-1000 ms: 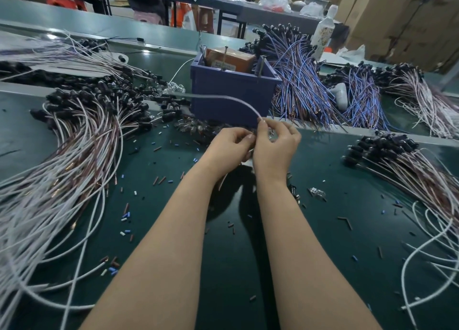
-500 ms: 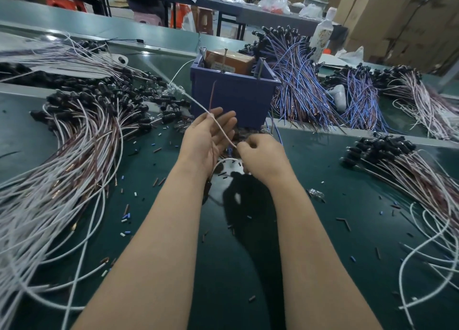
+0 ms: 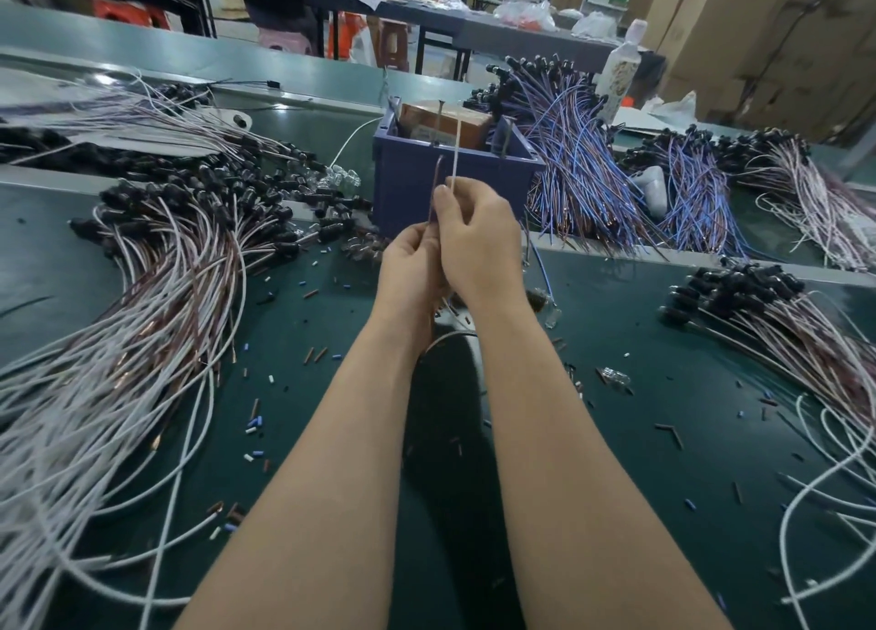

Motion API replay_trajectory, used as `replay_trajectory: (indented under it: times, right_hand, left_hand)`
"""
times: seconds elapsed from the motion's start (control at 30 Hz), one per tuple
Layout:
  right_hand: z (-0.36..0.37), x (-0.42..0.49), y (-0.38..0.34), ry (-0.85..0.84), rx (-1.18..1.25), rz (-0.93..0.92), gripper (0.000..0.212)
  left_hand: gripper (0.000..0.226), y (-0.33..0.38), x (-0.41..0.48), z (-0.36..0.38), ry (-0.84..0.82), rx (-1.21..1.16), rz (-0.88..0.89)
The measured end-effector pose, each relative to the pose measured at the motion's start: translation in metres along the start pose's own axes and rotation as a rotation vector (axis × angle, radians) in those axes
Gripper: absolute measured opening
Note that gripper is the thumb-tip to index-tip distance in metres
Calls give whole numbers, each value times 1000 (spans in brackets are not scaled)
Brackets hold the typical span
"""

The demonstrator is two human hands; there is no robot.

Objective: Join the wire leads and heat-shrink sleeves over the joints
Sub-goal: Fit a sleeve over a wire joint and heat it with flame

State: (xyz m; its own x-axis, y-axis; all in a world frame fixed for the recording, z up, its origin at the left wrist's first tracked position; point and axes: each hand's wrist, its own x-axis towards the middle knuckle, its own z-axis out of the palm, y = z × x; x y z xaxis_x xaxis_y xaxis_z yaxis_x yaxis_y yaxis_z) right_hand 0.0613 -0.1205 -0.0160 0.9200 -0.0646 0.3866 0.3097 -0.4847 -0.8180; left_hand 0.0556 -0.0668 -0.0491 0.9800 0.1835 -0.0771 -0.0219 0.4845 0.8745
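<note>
Head camera looks down on my two forearms, which run side by side up the middle of the green table (image 3: 616, 440) and meet in front of one blue bin (image 3: 407, 188). I count two wire leads standing up out of my hands: one brown lead (image 3: 436, 184) and one white lead (image 3: 456, 150), near each other and nearly upright, their tips level with the bin's rim. My right grip (image 3: 479, 241) pinches the white lead between thumb and forefinger. My left grip (image 3: 410, 269) sits just below and touching it, fingers curled round the brown lead. One big fan of white and brown wires (image 3: 142, 321) spreads to my left and one smaller fan (image 3: 782, 326) to my right. This leaves an open strip of table between them under my arms, dotted with many short sleeve offcuts (image 3: 253, 423). Beyond the raised rail beside the bin lies one blue-and-brown bundle (image 3: 578, 179), close against the bin's right wall.
</note>
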Motion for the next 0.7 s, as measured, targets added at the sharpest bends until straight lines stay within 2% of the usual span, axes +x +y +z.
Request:
replay_trajectory:
  times: [0.07,0.2,0.3,0.5,0.7]
  right_hand:
    - [7,1,7,73,57,5,23]
    - [9,4,24,218,292,153,19]
    - [7,0,37,288,305,199,21]
    - [9,-10,59,182,322,212,34]
    - [5,-3,63,160,417,234,35]
  left_hand:
    - [20,-2,-1,1,13,-11,10]
    - [24,-7,3,4,48,-6,30]
    - [25,-4,6,2,131,18,132]
    - [24,0,2,-5,177,195,182]
    - [19,-1,12,-17,18,152,99]
